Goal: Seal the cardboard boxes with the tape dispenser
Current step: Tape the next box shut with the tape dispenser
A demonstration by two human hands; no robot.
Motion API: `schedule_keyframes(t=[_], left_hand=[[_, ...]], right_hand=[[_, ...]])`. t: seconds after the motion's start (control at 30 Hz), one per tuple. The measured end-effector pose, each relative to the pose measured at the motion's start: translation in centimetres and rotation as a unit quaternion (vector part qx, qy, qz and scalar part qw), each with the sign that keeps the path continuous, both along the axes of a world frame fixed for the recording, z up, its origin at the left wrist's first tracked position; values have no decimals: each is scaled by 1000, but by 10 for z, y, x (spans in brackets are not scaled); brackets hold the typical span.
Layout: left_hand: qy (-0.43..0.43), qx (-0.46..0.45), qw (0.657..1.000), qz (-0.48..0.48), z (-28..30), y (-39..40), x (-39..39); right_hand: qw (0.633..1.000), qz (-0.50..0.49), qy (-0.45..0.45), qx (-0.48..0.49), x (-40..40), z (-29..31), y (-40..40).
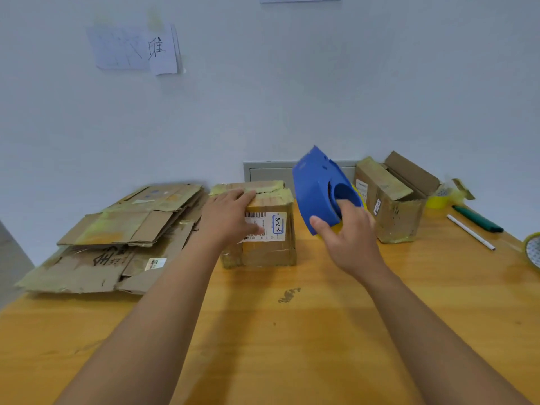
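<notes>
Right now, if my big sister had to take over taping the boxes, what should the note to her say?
Left hand: lies flat on the middle box, fingers over its top edge, steadying it.
Right hand: grips the blue tape dispenser, held up in the air right of that box.
Done: the middle box's flaps are closed, with old tape across the top.
Left: run fresh tape over it, then close and tape the open box at the right. Flattened cardboard lies at the left.
</notes>
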State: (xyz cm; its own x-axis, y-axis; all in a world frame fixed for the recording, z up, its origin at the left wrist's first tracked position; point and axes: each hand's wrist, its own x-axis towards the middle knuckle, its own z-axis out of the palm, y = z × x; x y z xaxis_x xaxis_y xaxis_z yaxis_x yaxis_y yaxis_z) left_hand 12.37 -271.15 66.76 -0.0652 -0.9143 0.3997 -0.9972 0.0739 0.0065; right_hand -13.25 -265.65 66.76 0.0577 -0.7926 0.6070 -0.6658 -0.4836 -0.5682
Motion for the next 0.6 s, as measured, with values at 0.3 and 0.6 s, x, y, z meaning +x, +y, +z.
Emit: schedule_keyframes(t=[0.3, 0.6], left_hand=[[9, 17, 1000, -13, 4, -3, 4], [76, -7, 997, -6, 11, -1, 12]], right_hand=[[985, 157, -65, 35, 48, 79, -25], [919, 202, -318, 117, 89, 77, -76]])
